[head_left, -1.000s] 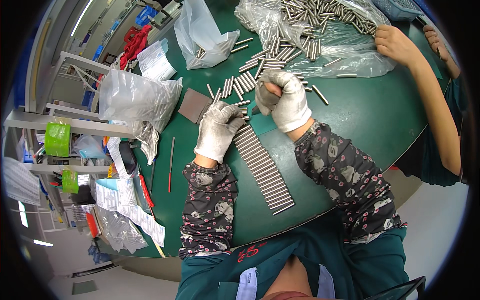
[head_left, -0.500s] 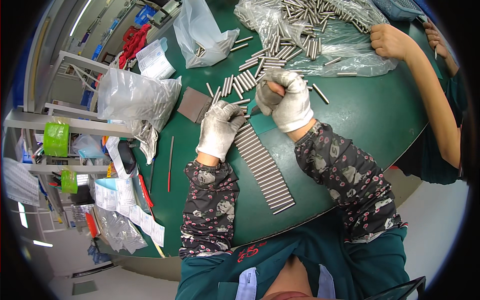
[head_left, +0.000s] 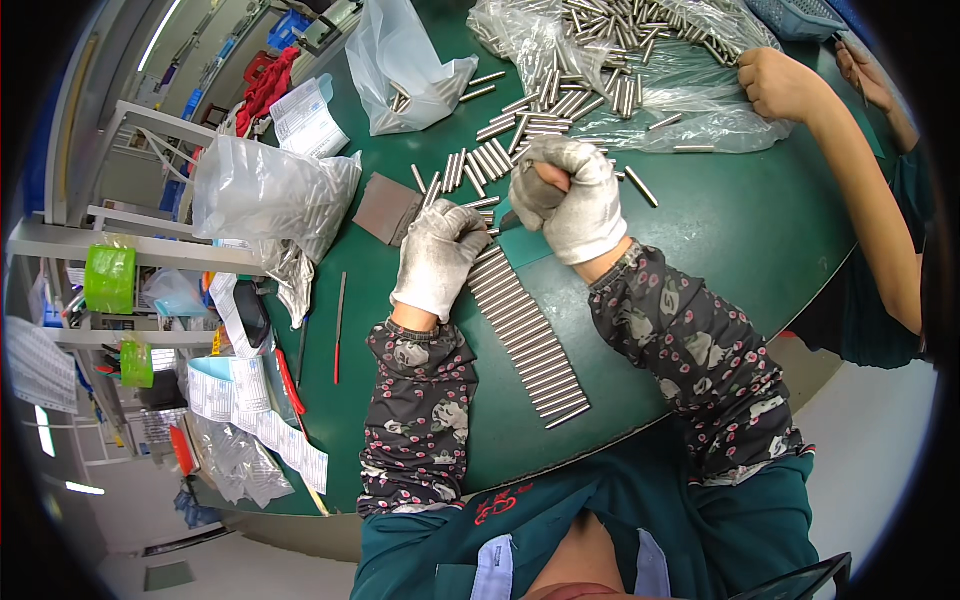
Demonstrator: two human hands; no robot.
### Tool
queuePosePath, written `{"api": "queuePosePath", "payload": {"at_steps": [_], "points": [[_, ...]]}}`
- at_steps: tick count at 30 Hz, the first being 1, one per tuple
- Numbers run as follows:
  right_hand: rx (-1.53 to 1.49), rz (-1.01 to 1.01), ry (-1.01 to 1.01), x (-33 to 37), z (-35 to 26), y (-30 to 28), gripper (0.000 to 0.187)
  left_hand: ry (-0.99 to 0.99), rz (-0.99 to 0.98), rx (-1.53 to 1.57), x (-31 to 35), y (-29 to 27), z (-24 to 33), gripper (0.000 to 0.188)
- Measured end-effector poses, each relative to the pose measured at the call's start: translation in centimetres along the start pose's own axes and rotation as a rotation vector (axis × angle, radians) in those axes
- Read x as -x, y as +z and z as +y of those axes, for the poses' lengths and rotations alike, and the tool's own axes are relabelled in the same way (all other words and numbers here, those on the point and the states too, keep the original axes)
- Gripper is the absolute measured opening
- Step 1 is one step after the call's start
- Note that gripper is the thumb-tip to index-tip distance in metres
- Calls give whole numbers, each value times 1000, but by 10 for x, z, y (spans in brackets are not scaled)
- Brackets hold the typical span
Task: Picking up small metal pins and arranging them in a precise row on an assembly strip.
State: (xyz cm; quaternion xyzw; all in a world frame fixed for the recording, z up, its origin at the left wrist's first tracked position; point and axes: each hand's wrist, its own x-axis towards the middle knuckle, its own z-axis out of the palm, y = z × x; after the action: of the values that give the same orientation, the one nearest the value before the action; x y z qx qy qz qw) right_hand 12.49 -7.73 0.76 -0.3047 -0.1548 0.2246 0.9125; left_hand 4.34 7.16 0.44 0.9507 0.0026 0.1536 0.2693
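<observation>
A column of short steel pins (head_left: 527, 335) lies side by side on the green table, running from my hands toward me. At its far end, my left hand (head_left: 435, 258), in a whitish glove, has its fingers bent down on a pin. My right hand (head_left: 570, 200), gloved with a bare thumb showing, is closed around a dark, slim tool (head_left: 511, 219) whose tip points at the pins by my left fingers. Most of that tool is hidden in the fist, so its kind is unclear. A flat teal piece (head_left: 528, 246) lies beneath the right hand.
Loose pins (head_left: 490, 160) are strewn beyond my hands, below a heaped plastic bag of pins (head_left: 640, 30). A brown block (head_left: 387, 209) and a filled clear bag (head_left: 275, 195) lie left, with a red-handled file (head_left: 338, 345). Another person's arm (head_left: 850, 150) reaches in from the right.
The other person's farther hand at the right edge has shifted slightly. My own hands and the column of pins look the same.
</observation>
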Motion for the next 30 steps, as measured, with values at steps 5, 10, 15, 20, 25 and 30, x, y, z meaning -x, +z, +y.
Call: {"api": "queuePosePath", "payload": {"at_steps": [5,10,15,20,25,30], "points": [[-30,-5,13,1,-1,0,38,5,-9,7,-1,1,-2,15],[229,35,-138,4,11,3,34,2,-11,-3,-1,3,-4,13],[461,-135,-253,3,9,2,32,33,1,-16,-2,4,-3,13],[669,-210,-518,-3,11,12,35,33,-22,-44,-4,2,-5,15],[778,-182,-656,2,22,20,34,38,71,141,-1,13,-21,16],[245,-80,-159,9,10,4,36,50,30,-2,2,6,-12,15]]}}
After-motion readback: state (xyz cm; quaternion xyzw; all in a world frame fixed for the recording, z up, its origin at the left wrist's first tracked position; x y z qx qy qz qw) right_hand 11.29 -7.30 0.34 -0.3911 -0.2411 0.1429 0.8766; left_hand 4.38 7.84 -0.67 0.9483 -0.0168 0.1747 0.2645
